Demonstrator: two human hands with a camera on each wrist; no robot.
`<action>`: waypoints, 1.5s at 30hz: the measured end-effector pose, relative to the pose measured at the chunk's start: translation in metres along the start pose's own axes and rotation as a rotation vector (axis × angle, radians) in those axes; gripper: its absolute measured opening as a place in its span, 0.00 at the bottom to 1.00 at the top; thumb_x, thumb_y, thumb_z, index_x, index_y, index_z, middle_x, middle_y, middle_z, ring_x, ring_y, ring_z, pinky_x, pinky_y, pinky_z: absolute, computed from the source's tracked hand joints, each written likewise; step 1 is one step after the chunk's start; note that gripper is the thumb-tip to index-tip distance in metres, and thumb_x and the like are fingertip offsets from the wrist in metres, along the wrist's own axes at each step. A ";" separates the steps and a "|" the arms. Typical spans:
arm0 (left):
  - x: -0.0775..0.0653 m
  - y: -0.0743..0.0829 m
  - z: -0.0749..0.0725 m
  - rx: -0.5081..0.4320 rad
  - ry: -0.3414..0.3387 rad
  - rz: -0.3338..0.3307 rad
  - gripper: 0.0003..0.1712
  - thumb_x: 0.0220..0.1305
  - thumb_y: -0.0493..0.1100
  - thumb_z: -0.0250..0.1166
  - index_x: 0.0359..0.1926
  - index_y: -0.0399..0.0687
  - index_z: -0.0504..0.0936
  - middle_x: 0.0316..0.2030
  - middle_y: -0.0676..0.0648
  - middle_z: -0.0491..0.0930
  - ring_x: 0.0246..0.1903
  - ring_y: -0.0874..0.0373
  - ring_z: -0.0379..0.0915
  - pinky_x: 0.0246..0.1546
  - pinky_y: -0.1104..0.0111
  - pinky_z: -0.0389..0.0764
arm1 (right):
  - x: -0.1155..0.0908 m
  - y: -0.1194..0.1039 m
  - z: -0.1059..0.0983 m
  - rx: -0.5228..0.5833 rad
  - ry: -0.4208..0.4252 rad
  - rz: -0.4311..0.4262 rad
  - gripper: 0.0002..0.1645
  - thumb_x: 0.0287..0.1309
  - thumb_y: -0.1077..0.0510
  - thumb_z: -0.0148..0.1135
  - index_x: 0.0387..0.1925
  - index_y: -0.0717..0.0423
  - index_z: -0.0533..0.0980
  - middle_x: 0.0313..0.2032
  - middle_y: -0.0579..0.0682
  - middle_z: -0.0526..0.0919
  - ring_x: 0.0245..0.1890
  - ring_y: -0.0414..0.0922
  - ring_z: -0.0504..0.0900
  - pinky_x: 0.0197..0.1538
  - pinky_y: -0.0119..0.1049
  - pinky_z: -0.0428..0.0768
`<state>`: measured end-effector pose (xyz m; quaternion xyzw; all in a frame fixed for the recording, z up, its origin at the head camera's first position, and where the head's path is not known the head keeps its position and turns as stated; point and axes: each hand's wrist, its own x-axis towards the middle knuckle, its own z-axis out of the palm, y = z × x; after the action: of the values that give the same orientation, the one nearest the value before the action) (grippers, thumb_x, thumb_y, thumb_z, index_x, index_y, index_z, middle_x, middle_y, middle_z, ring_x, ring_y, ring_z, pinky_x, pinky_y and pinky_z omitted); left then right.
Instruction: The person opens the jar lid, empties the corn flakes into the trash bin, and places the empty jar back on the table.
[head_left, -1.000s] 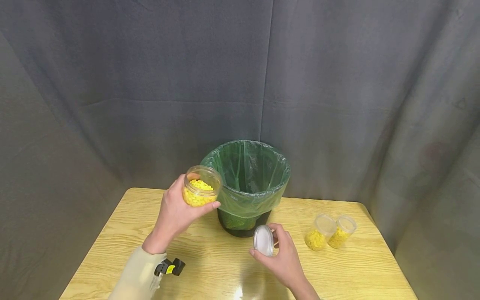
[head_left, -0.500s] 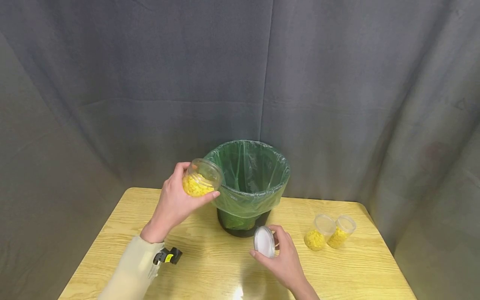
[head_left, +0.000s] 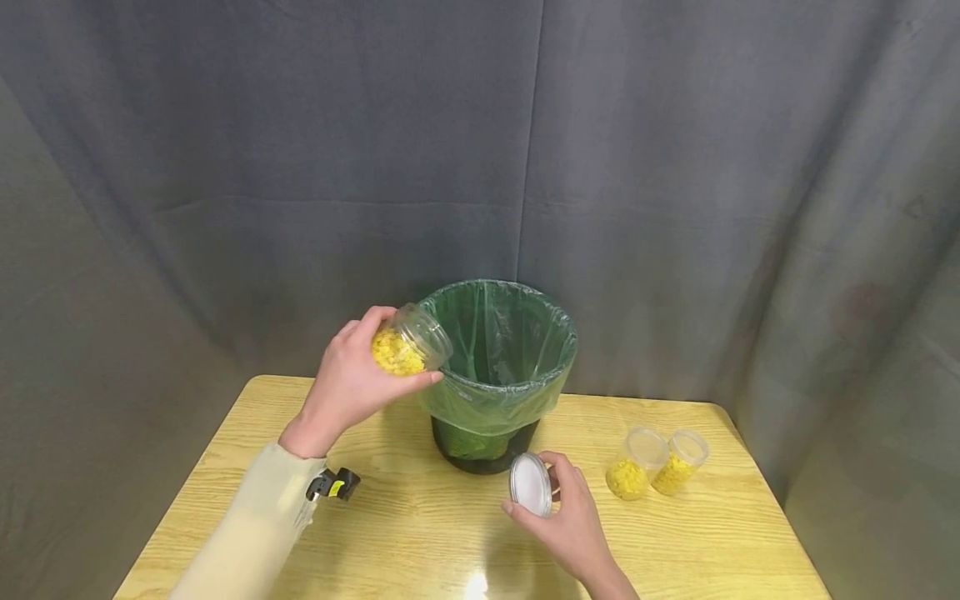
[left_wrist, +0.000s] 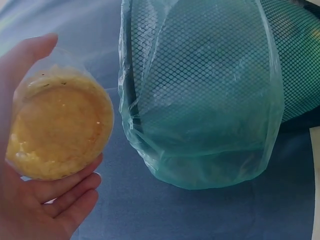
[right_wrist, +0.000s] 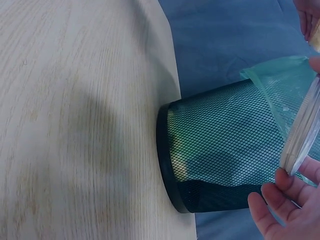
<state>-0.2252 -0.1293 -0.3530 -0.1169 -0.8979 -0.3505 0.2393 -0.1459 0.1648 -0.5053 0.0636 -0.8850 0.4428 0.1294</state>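
Observation:
My left hand point(head_left: 352, 379) grips a clear plastic jar point(head_left: 411, 340) part full of small yellow pieces. The jar is tilted, its open mouth facing right at the left rim of a mesh bin point(head_left: 487, 442) lined with a green bag point(head_left: 502, 408). In the left wrist view the jar's base point(left_wrist: 62, 130) faces the camera, thumb above and fingers below. My right hand point(head_left: 562, 517) pinches a round lid point(head_left: 531, 485) by its edge, low in front of the bin. The lid point(right_wrist: 302, 130) appears edge-on in the right wrist view.
Two more clear jars point(head_left: 628, 477) point(head_left: 677, 468) with yellow pieces stand capped on the right of the wooden table point(head_left: 420, 533). A grey curtain point(head_left: 337, 150) hangs behind the table and along both sides.
My left hand has risen and tipped the jar further to the right, toward the bin's mouth. The yellow pieces have shifted within it. My right hand holds the lid almost still.

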 end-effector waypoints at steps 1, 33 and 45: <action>0.001 0.000 0.000 0.008 -0.007 0.000 0.52 0.28 0.77 0.69 0.55 0.57 0.70 0.39 0.53 0.72 0.36 0.57 0.67 0.30 0.61 0.71 | 0.000 0.000 0.000 0.000 0.000 0.001 0.44 0.31 0.33 0.75 0.52 0.41 0.70 0.33 0.42 0.71 0.33 0.39 0.70 0.37 0.43 0.73; 0.025 -0.007 0.007 0.172 -0.009 0.264 0.53 0.25 0.63 0.78 0.57 0.48 0.73 0.47 0.48 0.76 0.48 0.51 0.65 0.49 0.60 0.66 | -0.002 0.002 0.001 -0.001 -0.001 -0.010 0.44 0.30 0.34 0.75 0.52 0.42 0.71 0.33 0.41 0.71 0.34 0.38 0.69 0.38 0.43 0.73; 0.029 -0.004 0.005 0.192 -0.019 0.271 0.49 0.26 0.58 0.77 0.56 0.52 0.72 0.40 0.48 0.71 0.46 0.51 0.61 0.44 0.60 0.67 | 0.000 0.003 0.001 0.005 -0.001 -0.036 0.43 0.31 0.34 0.75 0.52 0.42 0.72 0.35 0.40 0.72 0.36 0.37 0.70 0.38 0.42 0.74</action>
<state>-0.2536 -0.1280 -0.3435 -0.2166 -0.9055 -0.2265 0.2860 -0.1468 0.1655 -0.5078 0.0804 -0.8826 0.4426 0.1368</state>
